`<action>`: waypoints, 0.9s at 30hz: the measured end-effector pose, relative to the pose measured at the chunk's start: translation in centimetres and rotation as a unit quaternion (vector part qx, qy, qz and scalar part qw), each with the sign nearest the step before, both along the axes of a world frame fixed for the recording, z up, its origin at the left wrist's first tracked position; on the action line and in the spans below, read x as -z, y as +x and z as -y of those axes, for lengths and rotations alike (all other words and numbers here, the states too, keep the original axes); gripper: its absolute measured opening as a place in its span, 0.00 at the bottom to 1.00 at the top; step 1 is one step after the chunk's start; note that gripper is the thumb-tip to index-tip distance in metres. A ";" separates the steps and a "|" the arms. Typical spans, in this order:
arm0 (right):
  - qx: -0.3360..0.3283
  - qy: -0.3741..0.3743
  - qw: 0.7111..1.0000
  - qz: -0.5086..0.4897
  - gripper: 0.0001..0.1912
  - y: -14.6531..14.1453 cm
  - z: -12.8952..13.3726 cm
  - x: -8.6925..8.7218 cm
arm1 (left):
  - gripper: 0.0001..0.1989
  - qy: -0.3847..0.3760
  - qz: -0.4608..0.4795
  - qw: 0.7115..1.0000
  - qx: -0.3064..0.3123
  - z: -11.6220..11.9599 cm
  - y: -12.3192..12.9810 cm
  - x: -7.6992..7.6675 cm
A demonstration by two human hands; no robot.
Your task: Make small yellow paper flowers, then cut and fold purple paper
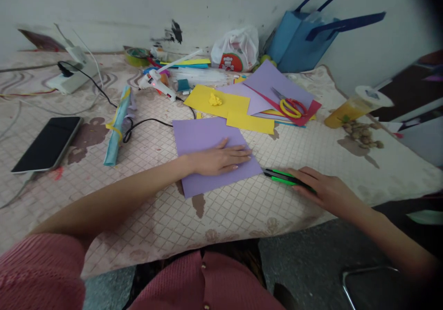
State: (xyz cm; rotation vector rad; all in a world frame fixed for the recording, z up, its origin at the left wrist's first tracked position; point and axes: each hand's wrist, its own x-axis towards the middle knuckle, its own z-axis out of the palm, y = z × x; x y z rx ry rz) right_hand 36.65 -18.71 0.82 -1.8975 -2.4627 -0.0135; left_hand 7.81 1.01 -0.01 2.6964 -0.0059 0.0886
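A sheet of purple paper point(207, 137) lies on the patterned tablecloth in front of me. Across it my left hand point(219, 159) rests flat, fingers stretched to the right, pressing on the paper and holding nothing. To the right of the sheet, my right hand point(318, 185) is closed around a green and black utility knife point(282, 177). The knife's front end points left and meets the sheet's lower right corner; how far its blade is out I cannot make out. Yellow paper point(251, 122) lies against the purple sheet's upper right edge.
Behind are a glue gun point(157, 84), yellow-and-red-handled scissors point(290, 107) on stacked paper, a plastic bag point(235, 49) and a blue bag point(297, 40). Left are a rolled blue paper point(117, 128), a tablet point(48, 144) and a power strip point(74, 77). A drink cup point(346, 111) leans at right.
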 end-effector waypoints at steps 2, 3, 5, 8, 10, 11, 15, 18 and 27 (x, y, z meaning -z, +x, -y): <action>-0.005 -0.004 1.000 -0.008 0.23 0.2 -0.3 0.2 | 0.24 0.011 -0.005 1.000 0.010 -0.4 -0.2 -0.1; -0.008 -0.008 1.000 -0.010 0.23 0.3 -0.4 0.3 | 0.24 0.017 -0.004 1.000 0.011 -0.5 -0.3 -0.1; -0.015 -0.013 1.000 -0.006 0.23 0.4 -0.6 0.6 | 0.24 0.026 0.000 1.000 0.009 -0.6 -0.4 -0.1; -0.030 -0.009 0.999 0.010 0.23 0.4 -0.9 0.7 | 0.24 0.034 0.002 0.999 0.004 -0.5 -0.4 -0.1; -0.037 -0.002 0.999 0.017 0.23 0.4 -1.1 0.6 | 0.24 0.037 0.001 0.999 0.001 -0.4 -0.4 0.0; -0.040 0.000 0.999 0.022 0.22 0.4 -1.2 0.5 | 0.25 0.037 0.002 0.999 0.000 -0.4 -0.4 0.0; -0.055 0.007 0.997 0.052 0.22 0.6 -1.1 0.1 | 0.25 0.034 0.007 0.999 0.000 -0.5 -0.4 0.1; -0.062 0.018 0.996 0.064 0.22 0.6 -0.7 0.0 | 0.24 0.030 0.006 1.000 -0.001 -0.5 -0.4 0.2; -0.013 -0.007 1.000 0.019 0.24 -0.9 0.8 0.5 | 0.24 0.041 0.012 0.999 -0.001 -0.5 -0.4 0.3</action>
